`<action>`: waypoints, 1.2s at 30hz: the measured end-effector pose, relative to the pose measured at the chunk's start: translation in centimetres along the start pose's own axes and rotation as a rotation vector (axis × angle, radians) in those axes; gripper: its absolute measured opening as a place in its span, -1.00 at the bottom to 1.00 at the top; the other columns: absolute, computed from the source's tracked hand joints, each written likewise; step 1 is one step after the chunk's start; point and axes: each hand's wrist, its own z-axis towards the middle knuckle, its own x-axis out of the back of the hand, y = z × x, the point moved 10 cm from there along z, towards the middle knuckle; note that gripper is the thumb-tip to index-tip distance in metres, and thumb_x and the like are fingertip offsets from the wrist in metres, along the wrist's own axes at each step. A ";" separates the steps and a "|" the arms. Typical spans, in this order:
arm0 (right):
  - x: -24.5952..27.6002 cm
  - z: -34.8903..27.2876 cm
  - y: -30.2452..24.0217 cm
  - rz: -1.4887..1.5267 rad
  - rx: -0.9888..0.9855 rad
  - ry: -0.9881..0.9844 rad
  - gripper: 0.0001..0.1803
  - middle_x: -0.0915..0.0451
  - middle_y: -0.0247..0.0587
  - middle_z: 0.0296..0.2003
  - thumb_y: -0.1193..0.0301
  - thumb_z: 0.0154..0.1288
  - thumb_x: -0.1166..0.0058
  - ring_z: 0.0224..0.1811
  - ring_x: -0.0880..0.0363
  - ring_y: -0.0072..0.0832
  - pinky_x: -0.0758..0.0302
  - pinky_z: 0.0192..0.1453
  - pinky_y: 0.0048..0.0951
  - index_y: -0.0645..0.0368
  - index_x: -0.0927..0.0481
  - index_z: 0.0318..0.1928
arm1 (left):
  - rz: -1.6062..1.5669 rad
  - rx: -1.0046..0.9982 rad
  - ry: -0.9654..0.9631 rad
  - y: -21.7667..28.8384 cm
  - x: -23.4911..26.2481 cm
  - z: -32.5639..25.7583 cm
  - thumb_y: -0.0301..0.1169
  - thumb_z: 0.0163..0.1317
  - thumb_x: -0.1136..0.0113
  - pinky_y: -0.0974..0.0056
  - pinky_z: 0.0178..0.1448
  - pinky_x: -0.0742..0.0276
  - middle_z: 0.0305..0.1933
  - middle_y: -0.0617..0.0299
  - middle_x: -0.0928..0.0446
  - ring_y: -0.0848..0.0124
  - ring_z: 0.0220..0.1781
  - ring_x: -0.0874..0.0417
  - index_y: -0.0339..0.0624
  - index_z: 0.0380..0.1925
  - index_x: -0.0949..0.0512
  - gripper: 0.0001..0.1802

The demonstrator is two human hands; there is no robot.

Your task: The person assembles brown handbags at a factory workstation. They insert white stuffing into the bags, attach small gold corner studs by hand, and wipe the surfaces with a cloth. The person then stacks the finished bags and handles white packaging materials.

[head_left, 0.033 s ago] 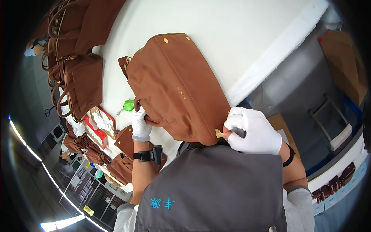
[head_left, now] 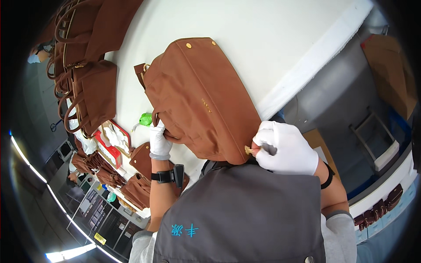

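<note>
A brown handbag (head_left: pixel 206 101) lies on its side in front of me, its base with brass studs facing up and its near end against my apron. My left hand (head_left: pixel 160 142), in a white glove, is closed round the bag by its handle (head_left: pixel 156 115). At the bag's near right corner my right hand (head_left: pixel 287 148), gloved with bare fingertips showing, pinches a small yellowish piece (head_left: pixel 248 150) against the base edge. What that piece is made of I cannot make out.
The bag rests on a white table (head_left: pixel 263 39). More brown handbags (head_left: pixel 94 94) stand along the left. A small green object (head_left: pixel 145 119) lies beside the handle, and a red box (head_left: pixel 109 151) with white paper sits nearer. Beyond the table's right edge are a cardboard box (head_left: pixel 388 70) and a metal frame (head_left: pixel 377 140).
My right hand has shifted very slightly left, and the yellowish piece sits a little differently at the bag's corner. The bag and my left hand look unchanged.
</note>
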 end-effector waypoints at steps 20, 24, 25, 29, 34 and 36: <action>-1.0 -0.4 -1.0 -0.093 -0.024 0.186 -0.96 -0.53 -0.30 -0.45 0.44 0.07 -0.18 -0.52 -0.54 -0.36 -0.49 -0.40 -0.39 0.08 -0.60 -0.46 | -0.074 -0.013 0.003 -0.1 0.1 0.0 -0.38 0.28 -0.12 0.36 -0.18 -0.64 -0.16 0.23 -0.64 0.44 -0.22 -0.69 -0.23 0.06 -0.47 -0.64; -0.8 0.2 -2.2 -0.198 0.039 0.252 -0.88 -0.49 -0.29 -0.54 0.61 -0.10 -0.19 -0.63 -0.46 -0.48 -0.41 -0.51 -0.46 0.15 -0.52 -0.54 | -0.055 -0.020 -0.011 0.2 -0.2 0.0 -0.37 0.27 -0.13 0.37 -0.17 -0.63 -0.15 0.24 -0.63 0.44 -0.21 -0.68 -0.24 0.06 -0.47 -0.63; -0.9 0.2 -1.9 -0.177 0.009 0.240 -0.92 -0.50 -0.27 -0.52 0.56 -0.07 -0.16 -0.59 -0.49 -0.41 -0.44 -0.48 -0.43 0.14 -0.53 -0.53 | -0.054 -0.018 -0.017 0.1 -0.2 0.0 -0.37 0.27 -0.13 0.37 -0.17 -0.63 -0.15 0.24 -0.63 0.44 -0.21 -0.68 -0.24 0.06 -0.47 -0.63; -0.5 0.1 -0.3 -0.050 -0.108 0.274 -0.95 -0.52 -0.17 -0.47 0.49 -0.05 -0.12 -0.52 -0.53 -0.25 -0.49 -0.39 -0.36 0.15 -0.53 -0.50 | -0.063 -0.040 0.006 0.1 -0.1 0.1 -0.38 0.28 -0.13 0.39 -0.20 -0.61 -0.19 0.25 -0.63 0.46 -0.26 -0.67 -0.25 0.05 -0.48 -0.65; 0.6 -1.4 3.6 0.232 -0.368 0.369 -0.95 -0.53 -0.24 -0.53 0.55 0.02 -0.18 -0.57 -0.51 -0.48 -0.45 -0.44 -0.46 0.20 -0.57 -0.47 | -0.043 -0.029 -0.008 0.3 -0.3 -0.1 -0.38 0.28 -0.13 0.40 -0.23 -0.58 -0.25 0.26 -0.64 0.49 -0.30 -0.66 -0.25 0.01 -0.51 -0.68; 0.9 -1.9 0.8 0.054 -0.110 0.415 -0.96 -0.54 -0.27 -0.53 0.58 0.03 -0.18 -0.59 -0.51 -0.50 -0.45 -0.45 -0.47 0.18 -0.60 -0.46 | -0.045 -0.033 -0.006 0.3 -0.2 -0.1 -0.38 0.28 -0.13 0.40 -0.24 -0.58 -0.27 0.27 -0.64 0.49 -0.30 -0.66 -0.25 0.00 -0.51 -0.69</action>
